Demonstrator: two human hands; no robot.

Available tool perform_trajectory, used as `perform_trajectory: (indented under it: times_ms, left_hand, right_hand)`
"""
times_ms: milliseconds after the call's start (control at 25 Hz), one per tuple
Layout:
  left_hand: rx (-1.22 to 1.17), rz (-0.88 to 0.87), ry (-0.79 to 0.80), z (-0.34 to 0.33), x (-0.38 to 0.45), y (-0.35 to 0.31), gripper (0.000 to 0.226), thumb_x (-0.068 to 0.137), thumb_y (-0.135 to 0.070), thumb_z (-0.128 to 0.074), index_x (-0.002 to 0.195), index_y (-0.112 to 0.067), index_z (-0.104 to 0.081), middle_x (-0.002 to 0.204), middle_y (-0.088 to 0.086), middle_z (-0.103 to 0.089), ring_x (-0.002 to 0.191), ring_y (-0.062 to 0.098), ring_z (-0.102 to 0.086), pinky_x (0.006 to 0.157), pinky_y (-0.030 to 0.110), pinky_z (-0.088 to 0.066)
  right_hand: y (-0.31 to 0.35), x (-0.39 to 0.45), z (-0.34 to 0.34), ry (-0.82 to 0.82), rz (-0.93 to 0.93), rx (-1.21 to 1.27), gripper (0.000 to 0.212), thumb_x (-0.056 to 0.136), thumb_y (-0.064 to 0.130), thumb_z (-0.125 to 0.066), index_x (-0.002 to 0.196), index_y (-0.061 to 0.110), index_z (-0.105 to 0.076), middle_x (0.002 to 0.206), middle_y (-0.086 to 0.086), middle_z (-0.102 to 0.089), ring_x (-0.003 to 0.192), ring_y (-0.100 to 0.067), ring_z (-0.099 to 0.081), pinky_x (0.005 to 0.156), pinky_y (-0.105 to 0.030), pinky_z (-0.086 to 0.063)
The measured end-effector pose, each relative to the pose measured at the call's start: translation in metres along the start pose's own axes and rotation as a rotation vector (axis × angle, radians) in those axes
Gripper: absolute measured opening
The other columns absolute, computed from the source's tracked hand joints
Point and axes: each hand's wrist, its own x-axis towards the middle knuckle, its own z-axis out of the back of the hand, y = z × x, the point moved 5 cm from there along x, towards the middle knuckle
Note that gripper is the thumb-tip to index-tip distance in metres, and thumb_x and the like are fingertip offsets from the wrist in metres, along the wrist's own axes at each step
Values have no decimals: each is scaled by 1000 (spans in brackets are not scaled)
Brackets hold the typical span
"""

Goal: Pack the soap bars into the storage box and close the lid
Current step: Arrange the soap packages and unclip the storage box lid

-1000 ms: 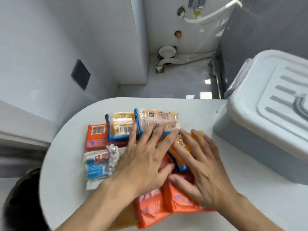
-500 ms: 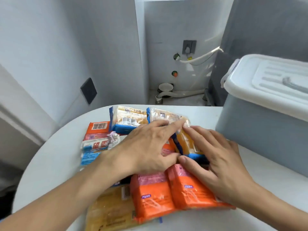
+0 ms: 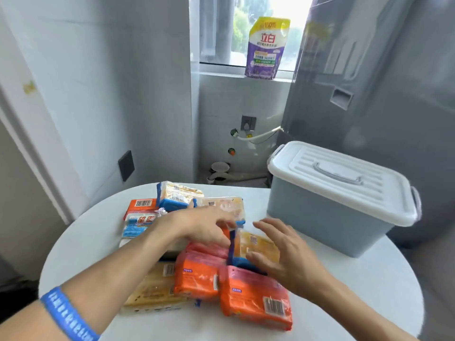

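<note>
Several wrapped soap bars lie heaped on the round white table [image 3: 369, 286]: orange packs [image 3: 253, 296] nearest me, yellow ones with blue edges [image 3: 179, 193] behind, a white and blue one [image 3: 138, 225] at the left. My left hand [image 3: 206, 227] is curled over the heap, its fingers pinching a blue-edged yellow pack [image 3: 258, 242] that stands tilted on its edge. To its right my right hand [image 3: 285, 254] hovers with fingers spread, holding nothing. The blue-grey storage box [image 3: 317, 220] stands at the right with its white lid [image 3: 344, 178] closed.
A purple detergent pouch [image 3: 267, 48] stands on the window sill behind. A tall grey appliance [image 3: 394, 94] rises behind the box. White walls close in on the left. The table edge curves close to the soap heap's left side.
My view has tilted up, bringing the window in. Both hands have lifted off the heap from lying flat; the left has curled onto a blue-edged pack, the right has spread open.
</note>
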Motion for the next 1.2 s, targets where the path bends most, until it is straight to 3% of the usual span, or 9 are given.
perform_trajectory:
  times_ms: [120, 200, 360, 520, 680, 800, 920, 1120, 1200]
  left_hand:
    - [-129, 46, -535, 41, 21, -34, 25, 80, -30, -58, 103, -32, -69, 103, -8, -73, 96, 18, -65, 82, 30, -51]
    - [-199, 71, -735, 62, 48, -60, 25, 84, -31, -55, 106, -27, -66, 98, -6, -72, 95, 22, -63, 77, 30, -46]
    - [-435, 182, -681, 72, 117, -84, 31, 89, -42, -49, 78, -13, -54, 86, 5, -61, 81, 28, -55, 64, 33, -42]
    - [-663, 254, -691, 73, 146, -78, 38, 81, -43, -56, 64, -9, -57, 69, 6, -60, 72, 29, -60, 53, 30, -51]
    - [-910, 267, -713, 72, 140, -66, 36, 73, -42, -64, 60, -9, -65, 72, 8, -67, 70, 28, -67, 50, 43, -62]
    - [-787, 290, -774, 77, 131, -62, 45, 78, -43, -60, 45, -14, -51, 56, 3, -58, 56, 25, -58, 43, 28, -52]
    - [-626, 346, -808, 80, 131, -62, 48, 85, -43, -54, 50, -10, -56, 60, 5, -60, 63, 28, -59, 55, 29, -49]
    - [-955, 497, -645, 59, 130, -40, 25, 89, -15, -51, 71, 0, -60, 62, 16, -63, 55, 31, -61, 59, 39, -59]
    - [-626, 444, -835, 69, 121, -42, 19, 88, -8, -47, 76, -4, -62, 81, 19, -69, 72, 34, -61, 65, 35, -51]
  right_hand:
    - [-13, -2, 71, -458, 129, -95, 33, 84, 39, -64, 112, 22, -68, 117, 5, -67, 103, -21, -60, 85, -39, -52]
    - [-30, 7, 104, -598, 94, -279, 35, 78, 25, -73, 111, 17, -68, 119, -2, -68, 108, -31, -59, 87, -45, -47]
    - [-70, 23, 100, -363, -148, -434, 55, 76, 34, -73, 128, 21, -59, 141, -5, -56, 129, -33, -48, 99, -49, -37]
    - [-80, 27, 96, -455, -122, -497, 41, 76, 24, -75, 116, 20, -66, 123, -5, -68, 103, -37, -61, 83, -47, -45]
    - [-73, 28, 97, -541, -80, -527, 29, 80, 24, -71, 109, 23, -69, 114, -3, -69, 86, -36, -57, 73, -44, -43]
    - [-69, 26, 96, -555, -53, -519, 28, 83, 28, -68, 111, 24, -69, 114, -3, -70, 84, -36, -56, 72, -44, -43]
    - [-65, 23, 95, -550, -50, -523, 30, 84, 30, -68, 113, 24, -69, 116, -3, -70, 84, -34, -56, 72, -44, -43]
    - [-63, 20, 97, -511, -69, -498, 31, 83, 33, -69, 113, 26, -69, 117, 0, -69, 84, -32, -58, 71, -44, -44]
    - [-62, 19, 99, -503, -66, -483, 31, 83, 36, -67, 112, 27, -68, 117, 1, -69, 86, -32, -58, 72, -44, -44]
